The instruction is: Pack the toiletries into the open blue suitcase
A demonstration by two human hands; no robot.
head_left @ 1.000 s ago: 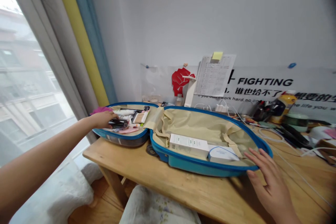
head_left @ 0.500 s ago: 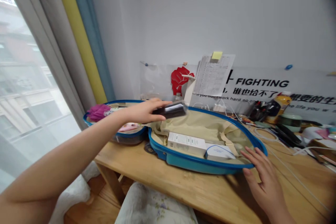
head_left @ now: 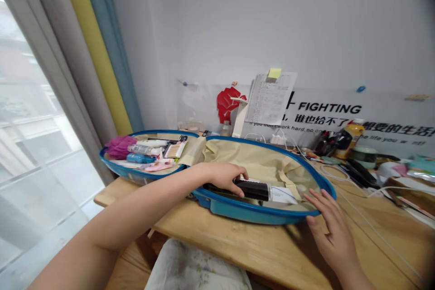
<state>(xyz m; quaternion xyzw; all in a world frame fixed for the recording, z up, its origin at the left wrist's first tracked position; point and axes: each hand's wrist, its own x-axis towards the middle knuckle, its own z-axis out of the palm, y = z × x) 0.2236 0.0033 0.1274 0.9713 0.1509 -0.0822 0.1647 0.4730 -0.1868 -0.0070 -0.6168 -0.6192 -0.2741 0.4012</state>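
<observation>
A blue hard-shell suitcase point(head_left: 251, 216) with a beige lining lies spread in two halves on the wooden table. Inside its right half, my left hand point(head_left: 224, 176) grips a glossy black oblong case point(head_left: 253, 190) and holds it low, over or against the white boxes there. Part of one white box point(head_left: 282, 195) shows past the case's right end; the other is mostly covered. With fingers spread, my right hand point(head_left: 333, 231) touches the suitcase's blue rim at the right end.
The left half holds a purple bath puff point(head_left: 121, 147), a blue bottle point(head_left: 139, 158) and other toiletries. Right of the suitcase, white cables point(head_left: 331, 174), a yellow-labelled bottle point(head_left: 351, 137) and clutter occupy the table point(head_left: 370, 226). A curtain point(head_left: 98, 45) hangs at left.
My left hand has brought the black case down and rightward into the suitcase's right half, over the white boxes. My right hand has stayed at the rim. The view has shifted slightly.
</observation>
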